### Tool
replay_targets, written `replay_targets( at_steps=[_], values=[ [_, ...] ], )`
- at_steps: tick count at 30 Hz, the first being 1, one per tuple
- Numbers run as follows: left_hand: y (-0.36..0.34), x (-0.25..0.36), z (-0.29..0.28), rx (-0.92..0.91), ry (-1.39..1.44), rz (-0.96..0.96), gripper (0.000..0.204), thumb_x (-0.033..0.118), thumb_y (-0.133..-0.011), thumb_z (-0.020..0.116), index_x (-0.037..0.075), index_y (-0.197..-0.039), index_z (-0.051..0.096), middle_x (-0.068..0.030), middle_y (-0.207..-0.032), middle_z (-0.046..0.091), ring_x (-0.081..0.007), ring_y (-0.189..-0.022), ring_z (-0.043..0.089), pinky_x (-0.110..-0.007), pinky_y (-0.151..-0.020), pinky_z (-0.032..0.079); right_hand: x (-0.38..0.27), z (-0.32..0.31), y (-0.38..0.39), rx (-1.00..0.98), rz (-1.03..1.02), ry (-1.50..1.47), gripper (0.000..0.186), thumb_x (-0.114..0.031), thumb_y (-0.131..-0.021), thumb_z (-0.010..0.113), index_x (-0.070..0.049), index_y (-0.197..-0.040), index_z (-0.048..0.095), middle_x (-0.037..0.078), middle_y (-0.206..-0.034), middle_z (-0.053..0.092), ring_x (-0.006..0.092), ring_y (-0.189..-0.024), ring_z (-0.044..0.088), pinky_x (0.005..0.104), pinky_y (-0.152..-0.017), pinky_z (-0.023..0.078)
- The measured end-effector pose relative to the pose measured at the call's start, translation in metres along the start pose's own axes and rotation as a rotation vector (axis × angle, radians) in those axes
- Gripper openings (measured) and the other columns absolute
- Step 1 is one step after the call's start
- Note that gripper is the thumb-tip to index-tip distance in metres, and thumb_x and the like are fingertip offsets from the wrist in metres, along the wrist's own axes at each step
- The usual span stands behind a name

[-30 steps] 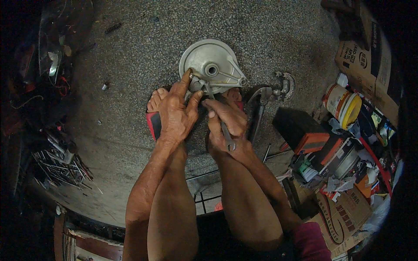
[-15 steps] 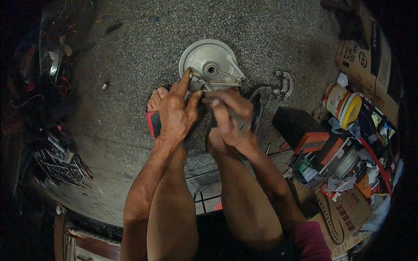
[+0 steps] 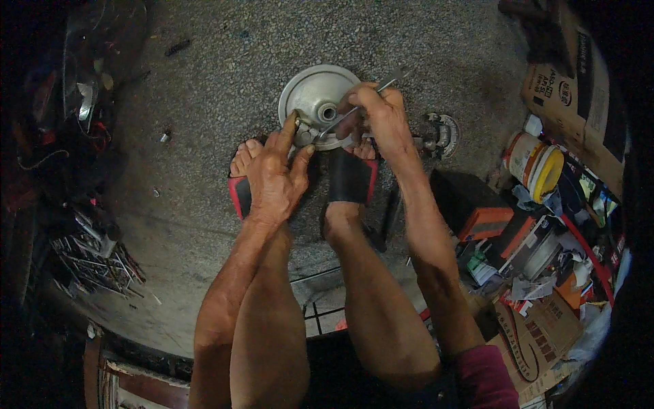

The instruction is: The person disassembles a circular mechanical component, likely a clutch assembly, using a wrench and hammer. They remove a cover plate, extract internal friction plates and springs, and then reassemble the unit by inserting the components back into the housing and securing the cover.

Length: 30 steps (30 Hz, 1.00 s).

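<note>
A round silver brake plate (image 3: 306,85) with a raised centre hole lies on the speckled floor in front of my feet. My left hand (image 3: 276,174) pinches the small metal lever part (image 3: 306,135) at its near edge, index finger and thumb on either side. My right hand (image 3: 383,119) is closed around a slim metal wrench (image 3: 335,125) that slants across the plate. The wrench's lower end reaches the lever part beside my left thumb; whether it sits on a bolt there I cannot tell. My right hand covers the plate's right side.
Curved brake shoes (image 3: 446,136) lie on the floor to the right. Beyond them are a black and orange box (image 3: 477,204), a yellow-lidded tub (image 3: 548,174) and cardboard boxes (image 3: 569,88). A rack of metal tools (image 3: 102,252) is at left. My sandalled feet flank the plate's near side.
My right hand has moved up from beside my right foot to over the plate's right side, bringing the wrench across it. My left hand stays in place on the lever part.
</note>
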State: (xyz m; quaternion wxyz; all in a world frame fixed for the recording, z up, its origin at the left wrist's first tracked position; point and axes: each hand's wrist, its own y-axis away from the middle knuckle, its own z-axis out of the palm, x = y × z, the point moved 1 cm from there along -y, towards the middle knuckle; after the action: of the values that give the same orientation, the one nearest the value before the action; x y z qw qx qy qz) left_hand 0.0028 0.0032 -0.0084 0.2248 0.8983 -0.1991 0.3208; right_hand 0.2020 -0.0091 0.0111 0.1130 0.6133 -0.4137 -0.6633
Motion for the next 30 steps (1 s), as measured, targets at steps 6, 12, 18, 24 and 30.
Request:
replay_targets(
  at_steps=[6,12,18,24,30],
  values=[
    [-0.002,0.004,-0.005,-0.042,0.012,-0.062,0.056,0.024,-0.085,0.068,0.015,-0.139,0.053,-0.0138,-0.110,0.066,-0.0418,-0.101,0.057,-0.056,-0.102,0.033,0.015,-0.004,0.030,0.195,-0.068,-0.057,0.026,-0.016,-0.089,0.048,0.005,-0.086,0.064,0.017,-0.066,0.066,0.0206,-0.055,0.064,0.0303,-0.050,0.050],
    [-0.003,0.003,-0.006,0.003,-0.065,-0.001,0.053,0.026,-0.086,0.070,0.010,-0.135,0.058,-0.0171,-0.112,0.069,-0.0345,-0.097,0.065,-0.045,-0.089,0.045,0.033,0.021,0.071,0.086,-0.526,0.396,0.021,-0.009,-0.089,0.052,0.005,-0.095,0.066,0.015,-0.082,0.070,0.0241,-0.072,0.070,0.0323,-0.067,0.055],
    [-0.006,0.007,-0.009,-0.054,-0.019,-0.045,0.053,0.028,-0.087,0.070,0.008,-0.134,0.058,-0.0178,-0.113,0.069,-0.0342,-0.099,0.065,-0.044,-0.090,0.044,0.054,0.036,0.083,0.065,-0.834,0.437,0.021,0.000,-0.082,0.058,0.005,-0.100,0.067,0.016,-0.084,0.069,0.0281,-0.075,0.067,0.0361,-0.068,0.052],
    [-0.003,0.003,-0.007,-0.047,-0.029,-0.039,0.052,0.028,-0.087,0.068,0.008,-0.134,0.057,-0.0178,-0.112,0.069,-0.0338,-0.098,0.065,-0.045,-0.092,0.042,0.062,0.038,0.081,0.095,-0.864,0.367,0.030,0.006,-0.071,0.067,0.002,-0.101,0.064,0.014,-0.078,0.064,0.0310,-0.070,0.062,0.0413,-0.067,0.051],
    [-0.006,0.004,-0.003,-0.053,0.065,-0.060,0.052,0.024,-0.086,0.068,0.011,-0.136,0.056,-0.0159,-0.113,0.067,-0.0394,-0.099,0.060,-0.050,-0.096,0.037,0.032,0.024,0.070,0.029,-0.826,0.468,0.022,-0.003,-0.077,0.064,0.001,-0.099,0.066,0.015,-0.082,0.066,0.0312,-0.077,0.065,0.0406,-0.069,0.051]
  ],
)
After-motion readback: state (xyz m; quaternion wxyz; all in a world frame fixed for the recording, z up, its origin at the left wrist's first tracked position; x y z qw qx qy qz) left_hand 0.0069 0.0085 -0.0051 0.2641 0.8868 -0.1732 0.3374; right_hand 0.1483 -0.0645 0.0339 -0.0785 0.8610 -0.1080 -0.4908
